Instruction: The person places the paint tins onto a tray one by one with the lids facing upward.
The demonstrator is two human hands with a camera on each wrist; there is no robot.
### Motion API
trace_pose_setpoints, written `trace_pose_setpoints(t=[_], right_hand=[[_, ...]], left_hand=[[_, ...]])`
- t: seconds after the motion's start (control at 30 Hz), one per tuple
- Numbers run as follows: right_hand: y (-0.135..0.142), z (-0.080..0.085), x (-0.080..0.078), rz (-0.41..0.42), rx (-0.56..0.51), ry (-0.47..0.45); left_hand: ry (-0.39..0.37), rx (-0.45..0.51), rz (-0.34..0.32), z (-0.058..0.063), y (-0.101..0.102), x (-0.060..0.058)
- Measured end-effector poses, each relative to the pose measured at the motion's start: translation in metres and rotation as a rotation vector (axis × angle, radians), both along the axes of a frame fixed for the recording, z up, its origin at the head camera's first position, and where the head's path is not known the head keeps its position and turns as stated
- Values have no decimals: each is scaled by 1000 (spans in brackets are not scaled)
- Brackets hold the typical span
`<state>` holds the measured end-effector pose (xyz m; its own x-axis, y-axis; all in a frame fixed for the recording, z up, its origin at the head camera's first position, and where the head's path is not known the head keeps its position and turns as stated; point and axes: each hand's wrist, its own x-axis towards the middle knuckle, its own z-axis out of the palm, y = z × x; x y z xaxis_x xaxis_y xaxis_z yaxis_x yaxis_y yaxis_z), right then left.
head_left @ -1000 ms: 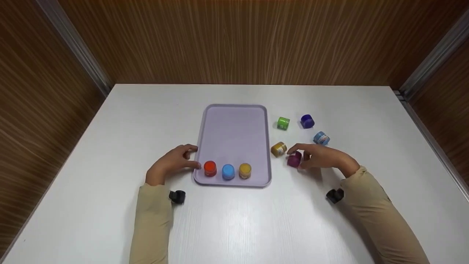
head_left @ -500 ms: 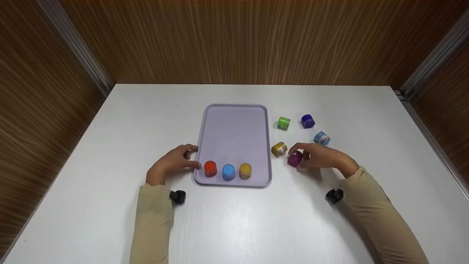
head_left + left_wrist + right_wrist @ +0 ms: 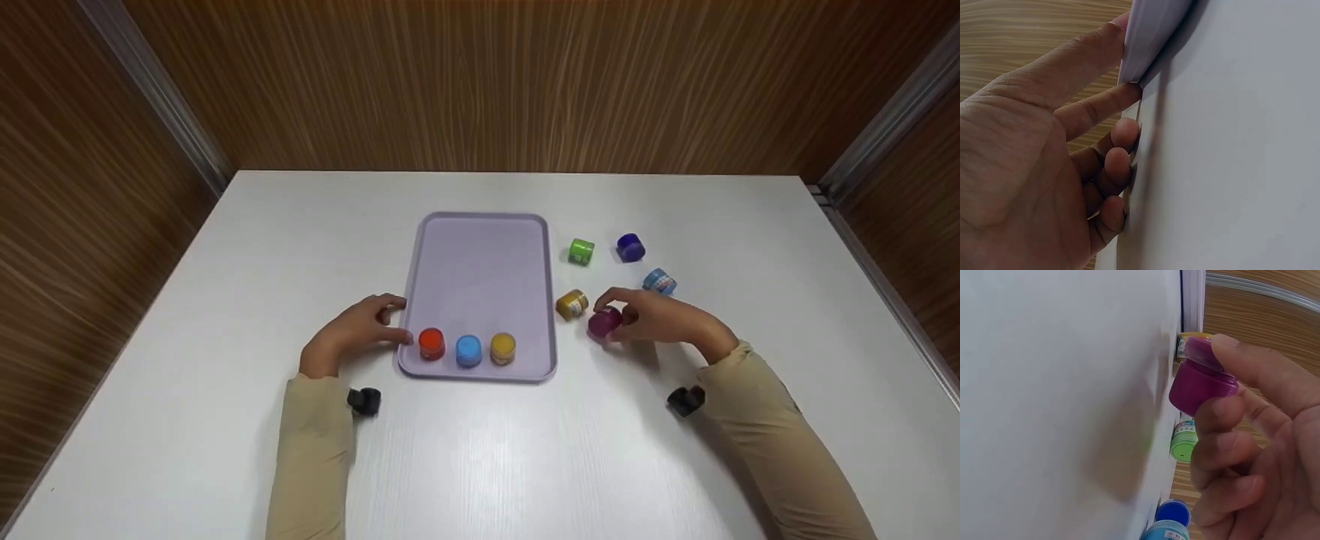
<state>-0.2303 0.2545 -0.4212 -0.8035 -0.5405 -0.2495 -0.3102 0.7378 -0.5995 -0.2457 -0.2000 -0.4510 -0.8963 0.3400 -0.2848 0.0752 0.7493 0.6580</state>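
My right hand (image 3: 656,316) pinches a magenta paint jar (image 3: 604,322) between thumb and fingers, right of the tray. In the right wrist view the jar (image 3: 1202,385) is tilted, its translucent lid (image 3: 1206,353) by the thumb and its body against the index finger. My left hand (image 3: 356,334) rests at the left edge of the lilac tray (image 3: 480,255), thumb tip and index fingertip touching the rim, fingers loosely bent. On the tray's near end stand a red jar (image 3: 431,343), a light blue jar (image 3: 469,350) and a yellow jar (image 3: 502,349) in a row.
Right of the tray lie an ochre jar (image 3: 572,304) close to the magenta one, a green jar (image 3: 581,252), a dark purple-blue jar (image 3: 631,247) and a blue jar (image 3: 659,282) just behind my right hand. Wood-grain panels (image 3: 480,90) border the white table (image 3: 480,457).
The magenta jar has tipped more upright in my right hand, and its fingers have shifted slightly. My left hand, the tray and the other jars stay put.
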Motion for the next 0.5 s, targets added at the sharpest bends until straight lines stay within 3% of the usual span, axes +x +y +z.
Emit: trace_pose_setpoints(t=[0.5], right_hand=[[-8,8,5,-63,-44,-19]], left_hand=[[-15,8,3,0,-1,0]])
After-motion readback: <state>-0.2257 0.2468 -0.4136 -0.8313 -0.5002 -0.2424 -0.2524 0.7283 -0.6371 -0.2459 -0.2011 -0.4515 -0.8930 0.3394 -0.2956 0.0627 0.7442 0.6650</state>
